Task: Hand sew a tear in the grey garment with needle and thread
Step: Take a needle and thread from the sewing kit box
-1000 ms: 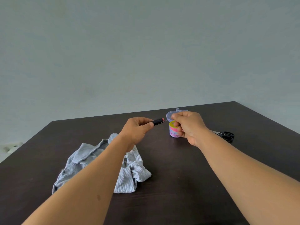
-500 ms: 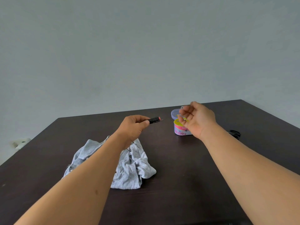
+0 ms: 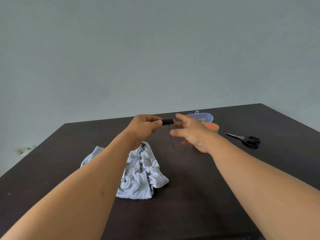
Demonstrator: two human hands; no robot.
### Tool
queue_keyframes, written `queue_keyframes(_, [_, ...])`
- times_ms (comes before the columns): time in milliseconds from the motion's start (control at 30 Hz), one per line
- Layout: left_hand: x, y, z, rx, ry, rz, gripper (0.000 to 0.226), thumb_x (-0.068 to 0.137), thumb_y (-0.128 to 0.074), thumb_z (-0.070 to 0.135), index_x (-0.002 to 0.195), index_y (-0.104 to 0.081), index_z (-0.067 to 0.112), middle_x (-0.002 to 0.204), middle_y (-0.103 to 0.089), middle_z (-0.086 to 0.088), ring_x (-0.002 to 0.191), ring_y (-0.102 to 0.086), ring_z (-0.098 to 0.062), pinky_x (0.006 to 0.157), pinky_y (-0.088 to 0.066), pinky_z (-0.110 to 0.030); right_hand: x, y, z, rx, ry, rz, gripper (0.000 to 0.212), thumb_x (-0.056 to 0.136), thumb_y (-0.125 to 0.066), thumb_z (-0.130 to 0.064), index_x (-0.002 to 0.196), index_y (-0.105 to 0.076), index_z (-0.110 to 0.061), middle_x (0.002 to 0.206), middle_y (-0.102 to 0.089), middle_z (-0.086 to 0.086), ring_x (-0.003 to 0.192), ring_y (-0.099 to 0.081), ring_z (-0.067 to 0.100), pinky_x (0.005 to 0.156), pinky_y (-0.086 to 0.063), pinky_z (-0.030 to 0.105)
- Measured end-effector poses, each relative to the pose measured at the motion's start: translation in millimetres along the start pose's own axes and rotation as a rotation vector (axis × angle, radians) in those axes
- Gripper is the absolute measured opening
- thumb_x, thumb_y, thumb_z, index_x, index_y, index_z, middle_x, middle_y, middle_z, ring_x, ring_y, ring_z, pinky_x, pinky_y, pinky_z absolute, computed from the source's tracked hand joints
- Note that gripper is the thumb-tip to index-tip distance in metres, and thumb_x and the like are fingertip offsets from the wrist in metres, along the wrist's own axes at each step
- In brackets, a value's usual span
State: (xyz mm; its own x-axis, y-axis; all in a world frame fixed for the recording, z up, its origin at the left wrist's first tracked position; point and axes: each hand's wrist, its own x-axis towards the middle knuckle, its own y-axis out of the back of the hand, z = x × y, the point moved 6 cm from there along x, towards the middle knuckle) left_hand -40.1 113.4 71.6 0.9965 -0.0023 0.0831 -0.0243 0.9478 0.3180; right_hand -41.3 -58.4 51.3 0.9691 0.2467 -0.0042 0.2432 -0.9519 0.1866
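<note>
L hand [image 3: 144, 126] pinches a black thread spool [image 3: 167, 121] by its near end, held level above the table [image 3: 199, 196]; R hand [image 3: 192, 133] is beside the spool's far end w/ fingers spread and loose, gripping nothing that I can make out; a thin thread [image 3: 171, 141] hangs off the spool and loops down toward the R palm, can't tell if a fingertip touches it.

Grey garment [image 3: 140, 174] lies crumpled on the table under the L forearm, near the person; tear not visible in the folds. Behind the R hand: a small tub w/ a pink-orange top [image 3: 212, 127] and a clear plastic lid or case [image 3: 201, 116] just past it; scissors [image 3: 247, 140] further right, well apart from the hands. No needle visible; too small to tell if one's in the tub.

Prob. stage: pulling out a length of thread, sewing not yet begun.

Risks: thread is fine and dark on a dark table, so the loose end is easy to lose or miss; a fast pull w/ a light pinch could spin the spool out of the L fingers or unwind too much and tangle; R hand sweeping back could knock the tub.
</note>
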Motion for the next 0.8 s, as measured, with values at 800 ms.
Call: queue_keyframes(800, [2,29,-21,-0.009,0.054,0.061,0.008,0.095,-0.066,0.021,0.093,-0.075,0.021,0.087,-0.055,-0.006,0.083,-0.048,-0.019,0.056,-0.04,-0.024,11,57,31,-0.503,-0.179,0.378,0.017,0.086,-0.06,-0.021,0.095,-0.071,-0.011,0.082,-0.052,0.0,0.076,-0.047,0.018,0.071,-0.046,0.032])
